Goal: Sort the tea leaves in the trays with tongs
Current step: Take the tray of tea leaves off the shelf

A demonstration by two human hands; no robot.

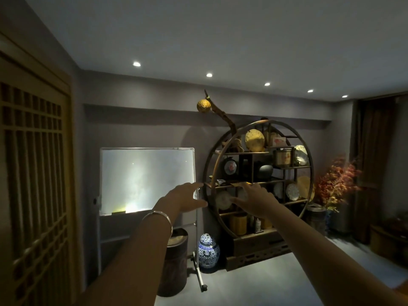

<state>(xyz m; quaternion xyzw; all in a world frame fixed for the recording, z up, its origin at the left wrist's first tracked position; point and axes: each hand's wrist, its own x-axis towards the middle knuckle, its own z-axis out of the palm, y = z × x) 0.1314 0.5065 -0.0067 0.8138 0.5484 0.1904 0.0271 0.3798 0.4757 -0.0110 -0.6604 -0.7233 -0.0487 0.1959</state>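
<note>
Up in front of the round dark-wood display shelf [258,175], both hands stretched out, holding nothing.

Left hand [185,198] with a silver bangle [157,219] reaches toward the shelf's left rim, fingers spread loose; right hand [254,200] hovers before its middle, fingers relaxed too. Blue-and-white porcelain jar [208,250] sits below-left of it. Can't spot trays, tea leaves or tongs anywhere.

Bare forearms, no sleeves; silver bangle [159,218] circles the left wrist.

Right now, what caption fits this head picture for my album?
Both open hands, left and right, stretch toward a round shelf.
</note>
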